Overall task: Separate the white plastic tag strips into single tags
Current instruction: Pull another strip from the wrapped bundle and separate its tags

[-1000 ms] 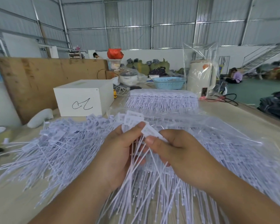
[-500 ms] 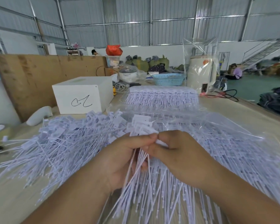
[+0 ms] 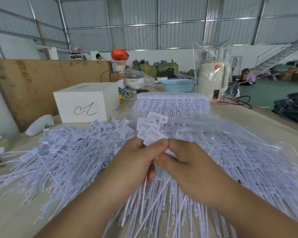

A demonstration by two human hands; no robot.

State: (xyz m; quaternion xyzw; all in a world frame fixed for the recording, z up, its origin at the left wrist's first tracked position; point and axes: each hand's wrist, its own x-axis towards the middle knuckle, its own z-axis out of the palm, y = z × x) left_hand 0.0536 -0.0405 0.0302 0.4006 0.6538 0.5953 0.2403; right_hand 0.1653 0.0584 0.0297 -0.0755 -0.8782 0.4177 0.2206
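Note:
A strip of white plastic tags point(image 3: 150, 128) stands up between my hands, its flat heads fanned above my fingers and its thin tails hanging below. My left hand point(image 3: 136, 164) grips the strip, thumb pressed on a tag head. My right hand point(image 3: 184, 165) pinches the nearest tag right beside the left thumb. A loose heap of single tags point(image 3: 62, 152) spreads over the table to the left. More tags lie under clear plastic point(image 3: 239, 152) to the right.
An unbroken block of tag strips point(image 3: 170, 103) lies further back. A white box point(image 3: 86, 102) with a scribble stands at back left, a blue basket point(image 3: 178, 85) and a bagged cream appliance point(image 3: 212, 79) behind. Wooden board point(image 3: 33, 83) on the left.
My two hands have come together. The right thumb and finger have closed in on the tag next to the left thumb, and the fanned tag heads rose above the fingers.

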